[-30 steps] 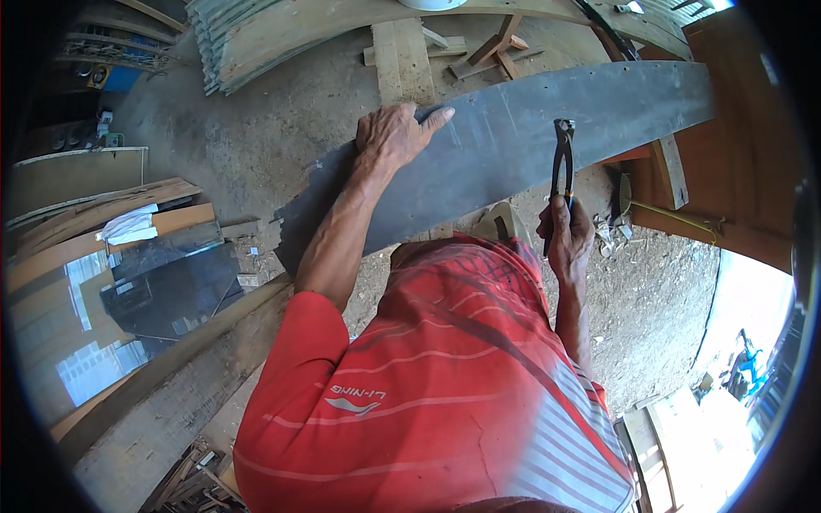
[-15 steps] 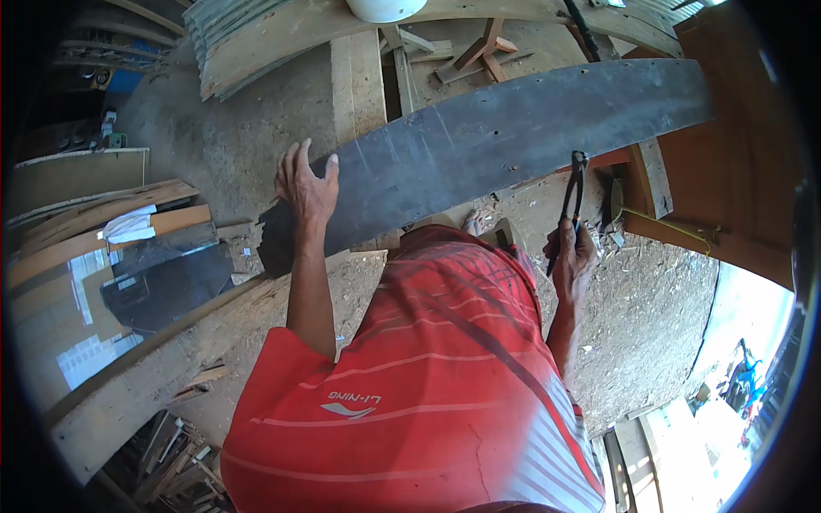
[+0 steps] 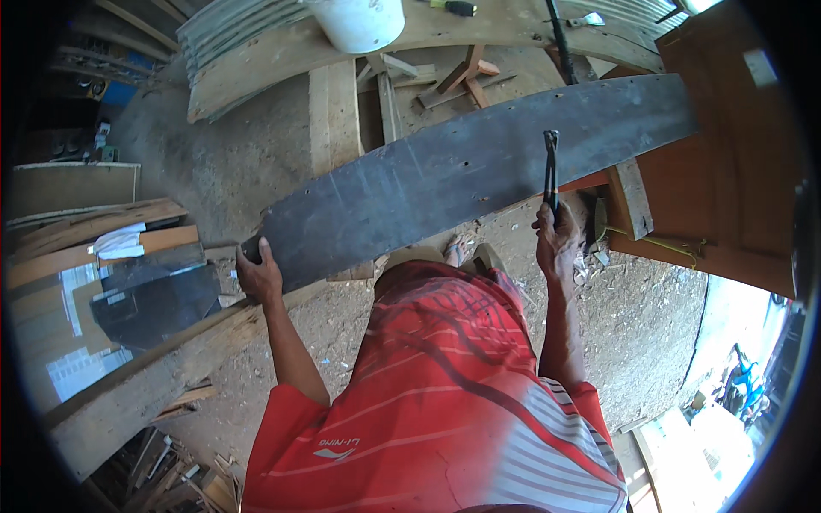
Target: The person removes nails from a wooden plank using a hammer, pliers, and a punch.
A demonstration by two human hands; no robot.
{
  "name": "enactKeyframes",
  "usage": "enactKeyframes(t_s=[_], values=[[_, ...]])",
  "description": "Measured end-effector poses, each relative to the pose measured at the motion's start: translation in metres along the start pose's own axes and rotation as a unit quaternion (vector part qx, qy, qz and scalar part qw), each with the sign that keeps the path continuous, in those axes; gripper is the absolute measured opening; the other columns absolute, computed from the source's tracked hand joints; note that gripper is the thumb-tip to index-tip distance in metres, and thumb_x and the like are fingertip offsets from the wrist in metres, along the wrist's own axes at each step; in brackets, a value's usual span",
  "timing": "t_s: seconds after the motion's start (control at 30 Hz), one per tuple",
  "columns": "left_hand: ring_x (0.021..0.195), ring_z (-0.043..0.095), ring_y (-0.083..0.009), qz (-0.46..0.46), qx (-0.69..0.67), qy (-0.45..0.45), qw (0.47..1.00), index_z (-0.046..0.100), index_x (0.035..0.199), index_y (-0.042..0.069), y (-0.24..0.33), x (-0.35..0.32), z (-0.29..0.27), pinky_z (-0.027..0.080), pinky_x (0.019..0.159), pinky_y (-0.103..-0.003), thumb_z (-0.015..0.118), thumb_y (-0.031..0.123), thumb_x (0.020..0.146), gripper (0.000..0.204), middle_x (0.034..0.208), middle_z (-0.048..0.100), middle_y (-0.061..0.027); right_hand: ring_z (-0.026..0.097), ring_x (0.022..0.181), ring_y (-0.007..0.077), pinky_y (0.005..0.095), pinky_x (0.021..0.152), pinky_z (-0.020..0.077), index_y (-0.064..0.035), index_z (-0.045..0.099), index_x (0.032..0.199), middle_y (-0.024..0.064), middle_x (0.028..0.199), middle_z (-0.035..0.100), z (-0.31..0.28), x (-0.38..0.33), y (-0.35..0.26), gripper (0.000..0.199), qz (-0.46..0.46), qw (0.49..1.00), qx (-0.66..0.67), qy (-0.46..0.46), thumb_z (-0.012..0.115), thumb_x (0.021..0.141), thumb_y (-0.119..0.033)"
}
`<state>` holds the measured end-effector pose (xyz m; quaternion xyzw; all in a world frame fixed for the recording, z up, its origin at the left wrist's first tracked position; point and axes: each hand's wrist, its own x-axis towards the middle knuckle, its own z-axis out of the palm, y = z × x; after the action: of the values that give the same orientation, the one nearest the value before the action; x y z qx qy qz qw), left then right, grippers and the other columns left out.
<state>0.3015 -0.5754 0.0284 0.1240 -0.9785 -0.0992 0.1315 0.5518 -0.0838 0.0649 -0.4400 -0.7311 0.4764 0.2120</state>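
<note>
A long dark board point(image 3: 410, 184) with a curved far edge and several small holes or nail marks lies across in front of me, its right end farther off than its left. My left hand point(image 3: 260, 274) grips the board's left end, the thumb lying on top and the other fingers partly hidden round the edge. Black pincers point(image 3: 551, 167) are in my right hand point(image 3: 556, 235), which is closed round their handles. Their jaws point away from me over the board's right half; whether they touch its surface I cannot tell.
Beyond the board runs a wooden bench plank point(image 3: 479, 30) bearing a white bucket point(image 3: 363, 24) and a screwdriver point(image 3: 457, 8). A brown wooden panel point(image 3: 744, 171) stands at right. Cardboard and dark sheets point(image 3: 158, 303) lie at left, above a thick beam point(image 3: 171, 363). Scrap wood point(image 3: 184, 483) is piled lower left.
My left hand has come down from above the board and taken hold of its left end. The pincers have moved from beside the board's near edge to over it.
</note>
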Motion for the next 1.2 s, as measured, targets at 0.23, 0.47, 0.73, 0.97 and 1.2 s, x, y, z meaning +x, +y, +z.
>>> enactKeyframes(t_s=[0.23, 0.47, 0.73, 0.97, 1.2], values=[[0.121, 0.061, -0.0436, 0.037, -0.002, 0.010, 0.999, 0.057, 0.139, 0.001, -0.010, 0.006, 0.005, 0.047, 0.103, -0.051, 0.069, 0.055, 0.092, 0.072, 0.131, 0.064, -0.0254, 0.066, 0.101, 0.0467, 0.0520, 0.086, 0.0514, 0.0034, 0.060, 0.129, 0.0299, 0.110, 0.067, 0.020, 0.173, -0.042, 0.039, -0.208, 0.959, -0.160, 0.109, 0.056, 0.094, -0.014], [0.121, 0.062, -0.0395, 0.022, -0.055, -0.057, 0.997, 0.053, 0.141, 0.002, -0.013, 0.018, -0.002, 0.048, 0.102, -0.048, 0.075, 0.055, 0.088, 0.077, 0.131, 0.064, -0.0229, 0.064, 0.108, 0.0458, 0.0527, 0.092, 0.0505, -0.0015, 0.058, 0.135, 0.0297, 0.110, 0.065, 0.098, 0.222, -0.071, 0.046, -0.152, 0.974, -0.163, 0.038, 0.058, 0.093, -0.019], [0.101, 0.068, -0.0360, -0.020, -0.117, -0.121, 0.985, 0.053, 0.124, 0.004, -0.015, 0.031, -0.006, 0.051, 0.093, -0.046, 0.084, 0.047, 0.083, 0.067, 0.112, 0.067, -0.0166, 0.064, 0.109, 0.0444, 0.0507, 0.094, 0.0502, -0.0054, 0.061, 0.135, 0.0286, 0.117, 0.064, 0.160, 0.266, -0.087, 0.047, -0.128, 0.963, -0.227, 0.071, 0.065, 0.093, -0.027], [0.106, 0.066, -0.0354, -0.035, -0.124, -0.130, 0.983, 0.052, 0.126, 0.001, -0.003, 0.023, -0.015, 0.050, 0.097, -0.045, 0.083, 0.042, 0.086, 0.065, 0.116, 0.065, -0.0200, 0.062, 0.111, 0.0427, 0.0496, 0.096, 0.0495, -0.0067, 0.068, 0.123, 0.0255, 0.118, 0.066, 0.162, 0.337, -0.104, 0.040, -0.228, 0.943, -0.240, -0.031, 0.067, 0.094, -0.035], [0.103, 0.063, -0.0304, -0.065, -0.147, -0.174, 0.972, 0.050, 0.128, -0.003, 0.015, 0.032, -0.028, 0.050, 0.096, -0.042, 0.081, 0.033, 0.089, 0.062, 0.115, 0.063, -0.0185, 0.059, 0.119, 0.0427, 0.0497, 0.104, 0.0450, -0.0073, 0.059, 0.137, 0.0228, 0.124, 0.064, 0.097, 0.390, -0.073, 0.055, -0.264, 0.869, -0.346, 0.236, 0.071, 0.092, -0.036]])
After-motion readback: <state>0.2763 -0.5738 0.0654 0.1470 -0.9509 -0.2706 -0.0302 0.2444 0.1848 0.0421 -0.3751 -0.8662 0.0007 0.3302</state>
